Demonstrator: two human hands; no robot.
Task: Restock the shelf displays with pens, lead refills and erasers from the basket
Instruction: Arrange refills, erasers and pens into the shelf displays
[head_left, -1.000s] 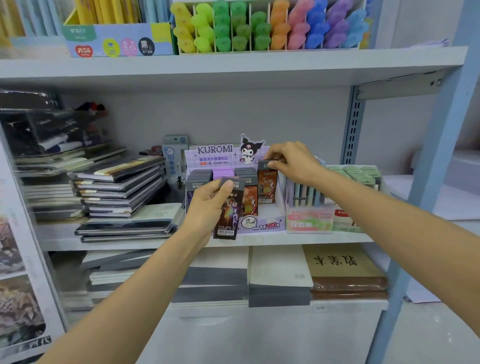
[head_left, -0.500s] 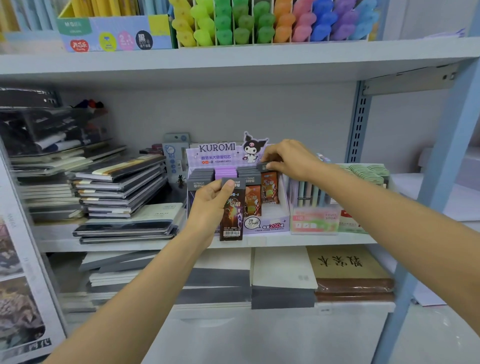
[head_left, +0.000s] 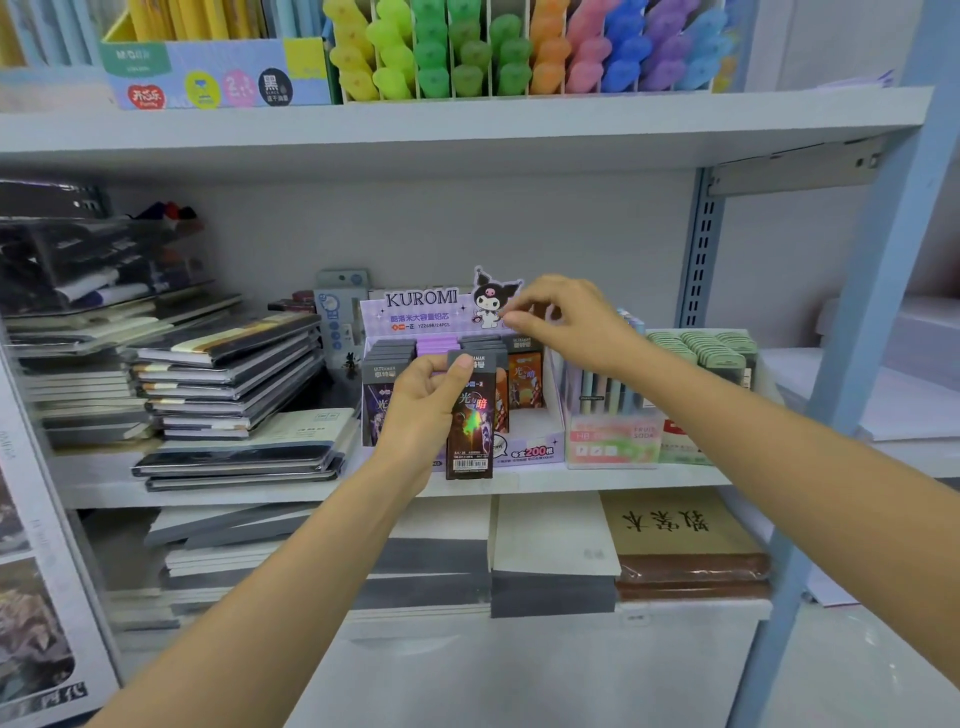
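Left hand (head_left: 421, 410) grips a dark lead refill pack (head_left: 470, 421) upright; right hand (head_left: 566, 322) hovers beyond it over the Kuromi display box (head_left: 532, 453), fingers curled, grasp unclear.

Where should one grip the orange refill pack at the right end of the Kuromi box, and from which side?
Probably the grey top edge of the orange pack, pinched front to back from above. The pack stands upright in the Kuromi box, with another row of packs close on its left and the box wall on its right, so only its top and front are free.
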